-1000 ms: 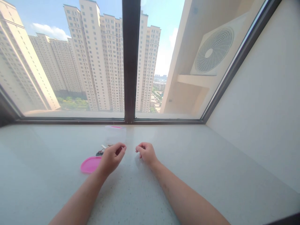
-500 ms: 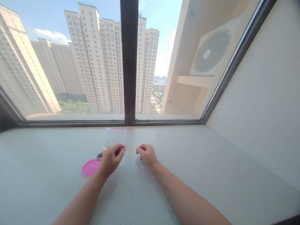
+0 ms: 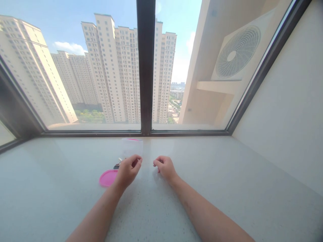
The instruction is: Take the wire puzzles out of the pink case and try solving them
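Observation:
My left hand [image 3: 129,169] is above the pale sill, its thumb and fingers pinched together; what they hold, if anything, is too small to tell. Just right of it, a short gap away, my right hand [image 3: 165,167] has its fingers curled in, and their contents are hidden too. A pink oval tray [image 3: 108,178] lies left of my left wrist, which covers its right end. Behind my left hand are a small dark item [image 3: 116,166] and a white piece [image 3: 120,159], both partly hidden. Farther back lies a clear bag [image 3: 133,147] with a pink strip along its top.
The pale speckled sill [image 3: 63,188] runs back to a window with a dark frame [image 3: 146,84]. A white wall [image 3: 285,111] rises at the right. Outside the glass are tall buildings and an air conditioner unit [image 3: 237,53].
The whole view has shifted, so everything appears farther right. Both hands keep nearly the same pose and the same gap between them.

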A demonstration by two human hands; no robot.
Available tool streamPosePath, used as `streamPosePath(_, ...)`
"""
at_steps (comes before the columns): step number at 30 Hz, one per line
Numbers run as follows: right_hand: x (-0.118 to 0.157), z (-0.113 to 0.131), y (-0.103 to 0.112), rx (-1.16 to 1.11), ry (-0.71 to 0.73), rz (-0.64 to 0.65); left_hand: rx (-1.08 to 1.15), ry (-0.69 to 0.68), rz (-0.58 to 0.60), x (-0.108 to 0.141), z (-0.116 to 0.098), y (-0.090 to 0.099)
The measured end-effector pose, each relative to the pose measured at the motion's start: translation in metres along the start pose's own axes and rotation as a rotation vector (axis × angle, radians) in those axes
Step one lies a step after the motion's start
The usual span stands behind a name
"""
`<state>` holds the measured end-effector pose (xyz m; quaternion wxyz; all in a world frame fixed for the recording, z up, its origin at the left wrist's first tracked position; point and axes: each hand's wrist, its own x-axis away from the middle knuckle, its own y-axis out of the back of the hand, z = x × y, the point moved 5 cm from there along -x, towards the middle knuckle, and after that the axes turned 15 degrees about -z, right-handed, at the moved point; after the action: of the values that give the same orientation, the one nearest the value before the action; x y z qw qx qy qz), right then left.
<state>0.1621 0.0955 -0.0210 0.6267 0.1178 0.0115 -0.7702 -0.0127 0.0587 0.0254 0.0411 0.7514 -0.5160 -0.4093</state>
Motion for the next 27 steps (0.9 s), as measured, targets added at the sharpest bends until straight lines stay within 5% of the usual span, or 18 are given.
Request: streamPosePath(27,-0.0014,-0.0025,-0.0006,-0.004,-0.003,0.008,0.034,0.020,-0.033,-0.0012,0.0031,0.0029)
